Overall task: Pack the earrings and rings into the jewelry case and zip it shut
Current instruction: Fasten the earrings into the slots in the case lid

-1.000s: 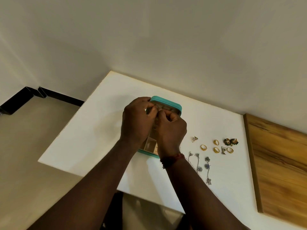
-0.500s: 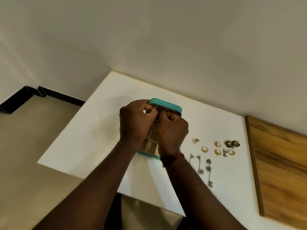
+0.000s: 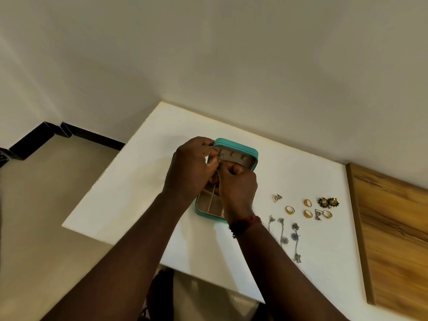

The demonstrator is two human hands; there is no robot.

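Two hands, one piece. I see the left hand (image 3: 190, 167) pinching a small silver earring (image 3: 220, 156) between thumb and forefinger, right against the inner face of the raised lid (image 3: 240, 158). The right hand (image 3: 238, 188) curls in from below, fingertips closed on the same earring's lower end as far as I can tell; the knuckles hide the exact contact. A red thread band (image 3: 245, 224) sits on that wrist.

Step in hand, my reading: fixing this earring onto the lid's padded strip.
- I would steady the lid with the left fingers so it does not fold back under the push.
- Feed the post straight, not at a slant; the piece is tiny and would slip easily.
- Let go only once it sits without wobble.

The jewelry case (image 3: 236, 147) is teal with rounded corners and stands open at mid worktop (image 3: 143, 181), its lid upright on the far side. The lining is beige, with a row of notches across the lid panel. Thin dividers split the base (image 3: 206, 202) into compartments; those I can see look unfilled.

Waiting to the right of the case, well apart from it: four gold rings (image 3: 290, 210), floral studs (image 3: 327, 202), two triangular earrings (image 3: 276, 197) and long silver drop earrings (image 3: 296, 242). Most of the packing is ahead, and the zip is not yet touched.
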